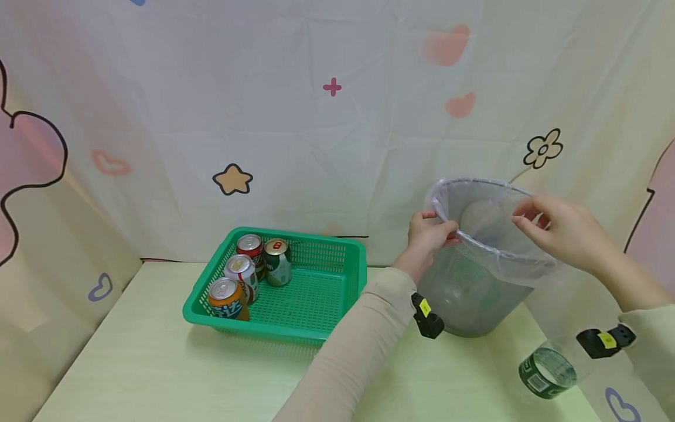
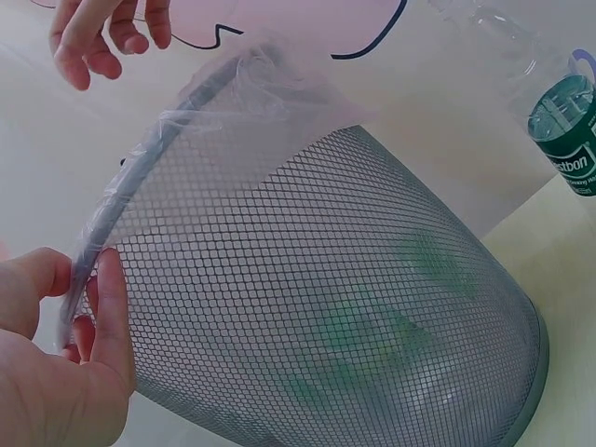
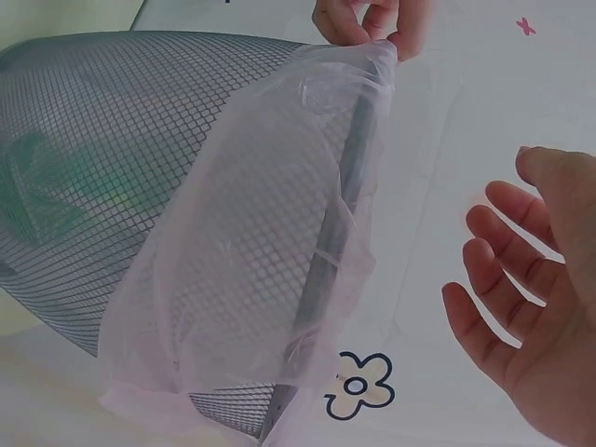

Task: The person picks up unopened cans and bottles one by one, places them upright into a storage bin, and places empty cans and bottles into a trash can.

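Note:
A grey mesh wastebasket (image 1: 459, 299) stands at the right of the table with a thin, clear plastic bin liner (image 3: 242, 214) folded over its rim. My left hand (image 1: 425, 240) pinches the lined rim on the near left side, thumb and fingers on either side of it in the left wrist view. Over the right side of the opening hovers my right hand (image 1: 564, 228), its loosely bent fingers holding nothing; the right wrist view shows them apart from the liner. Blurred green shapes (image 2: 363, 326) show through the mesh low in the wastebasket.
Left of the wastebasket sits a green plastic basket (image 1: 274, 335) with an orange can (image 1: 228, 300) and several other drink cans in it. A clear bottle with a green label (image 1: 545, 375) lies near the table's right edge. A printed curtain (image 1: 295, 117) hangs behind.

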`<state>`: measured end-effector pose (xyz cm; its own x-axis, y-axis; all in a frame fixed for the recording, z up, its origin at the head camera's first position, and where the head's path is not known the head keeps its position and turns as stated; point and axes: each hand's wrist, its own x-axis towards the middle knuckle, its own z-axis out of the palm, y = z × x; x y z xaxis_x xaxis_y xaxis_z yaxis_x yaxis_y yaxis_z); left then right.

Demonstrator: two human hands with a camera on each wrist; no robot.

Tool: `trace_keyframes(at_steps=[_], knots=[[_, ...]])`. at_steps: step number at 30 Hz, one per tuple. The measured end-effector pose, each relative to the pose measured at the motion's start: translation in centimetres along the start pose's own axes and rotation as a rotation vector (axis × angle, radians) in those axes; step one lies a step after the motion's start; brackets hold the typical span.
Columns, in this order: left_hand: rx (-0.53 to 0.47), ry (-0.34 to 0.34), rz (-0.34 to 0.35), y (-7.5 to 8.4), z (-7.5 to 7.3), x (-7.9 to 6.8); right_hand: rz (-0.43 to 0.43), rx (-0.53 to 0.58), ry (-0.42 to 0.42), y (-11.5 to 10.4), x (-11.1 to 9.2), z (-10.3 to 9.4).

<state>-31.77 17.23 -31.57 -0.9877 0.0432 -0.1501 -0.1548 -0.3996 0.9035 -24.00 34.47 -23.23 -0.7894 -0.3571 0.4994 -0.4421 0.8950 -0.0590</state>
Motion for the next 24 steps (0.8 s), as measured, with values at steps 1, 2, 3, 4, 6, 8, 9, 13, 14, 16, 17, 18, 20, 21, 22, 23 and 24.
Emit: trace_keyframes(at_steps=[1, 2, 3, 4, 6, 8, 9, 13, 14, 16, 17, 18, 20, 21, 22, 23, 24], knots=[[0.001, -0.001, -0.001, 0.0, 0.0, 0.0, 0.002, 0.004, 0.002, 0.0, -0.2, 0.0], [0.001, -0.001, -0.001, 0.0, 0.0, 0.0, 0.012, 0.007, 0.004, 0.1, -0.4, 0.0], [0.0, 0.001, -0.002, 0.0, 0.0, 0.0, 0.018, 0.01, 0.007, 0.1, -0.6, -0.1], [-0.005, 0.001, -0.002, 0.0, 0.0, 0.0, 0.024, 0.013, 0.009, 0.1, -0.8, -0.1], [-0.007, 0.0, -0.002, 0.0, 0.0, -0.1, 0.035, 0.017, 0.012, 0.1, -1.3, -0.2], [-0.01, 0.001, -0.001, 0.0, 0.0, 0.0, 0.043, 0.015, 0.017, 0.2, -1.8, -0.2], [-0.01, 0.0, -0.001, 0.0, 0.0, 0.0, 0.046, 0.012, 0.02, 0.2, -2.0, -0.2], [-0.01, -0.001, -0.003, 0.0, 0.0, 0.0, 0.042, -0.017, 0.038, 0.6, -3.1, -0.4], [-0.01, -0.002, -0.004, 0.0, 0.0, 0.0, 0.041, -0.026, 0.043, 0.8, -3.4, -0.5], [-0.012, -0.004, -0.003, -0.1, 0.0, 0.0, 0.036, -0.047, 0.047, 1.1, -4.0, -0.6], [-0.012, -0.005, -0.002, -0.1, 0.0, 0.1, 0.036, -0.053, 0.049, 1.2, -4.2, -0.6], [-0.013, -0.004, -0.001, -0.1, 0.0, 0.1, 0.034, -0.06, 0.046, 1.4, -4.4, -0.6], [-0.013, -0.002, 0.001, -0.1, 0.0, 0.1, 0.036, -0.061, 0.038, 1.6, -4.9, -0.7], [-0.013, -0.002, 0.002, -0.1, 0.0, 0.1, 0.042, -0.057, 0.032, 1.7, -5.2, -0.7], [-0.014, -0.003, 0.002, -0.2, 0.0, 0.1, 0.052, -0.056, 0.031, 1.7, -5.4, -0.7], [-0.016, -0.002, 0.002, -0.2, 0.1, 0.1, 0.063, -0.052, 0.033, 1.8, -5.6, -0.6], [-0.018, 0.0, 0.002, -0.2, 0.1, 0.2, 0.073, -0.046, 0.035, 1.8, -5.9, -0.6]])
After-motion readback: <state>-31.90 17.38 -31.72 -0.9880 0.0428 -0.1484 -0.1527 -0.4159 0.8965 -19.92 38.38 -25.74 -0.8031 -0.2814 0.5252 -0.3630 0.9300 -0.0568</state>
